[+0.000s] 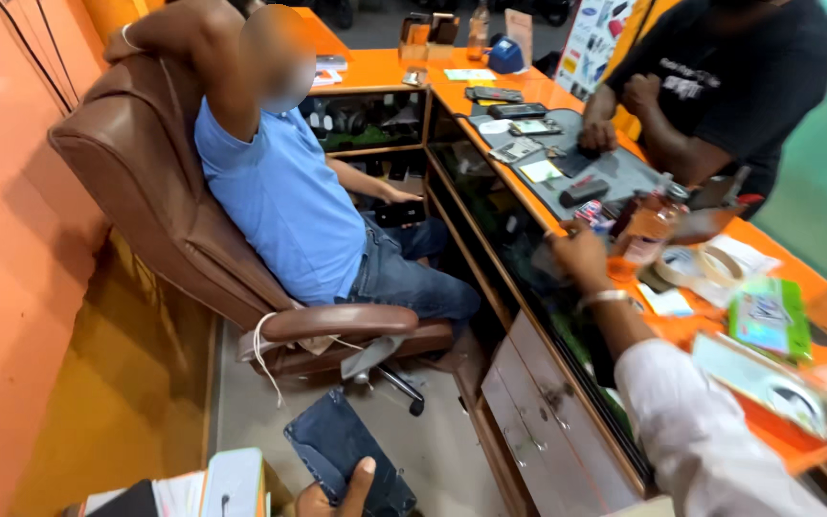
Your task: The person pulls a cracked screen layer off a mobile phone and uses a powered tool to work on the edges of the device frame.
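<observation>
My left hand (330, 499) is at the bottom edge, its thumb pressed on a dark flat rectangular panel (342, 443) that it holds over the floor. My right hand (579, 257), in a white sleeve with a bracelet at the wrist, reaches to the front edge of the orange counter (681, 330). Its fingers curl beside small items and an orange-tinted bottle (645, 230). Whether it grips anything is hidden from me.
A person in a blue shirt (284, 191) reclines in a brown office chair (145, 182), holding a phone. A person in a black shirt (729, 77) stands behind the counter. A grey mat with phones (567, 158), tape rolls (696, 265) and a green packet (770, 319) lie on the counter.
</observation>
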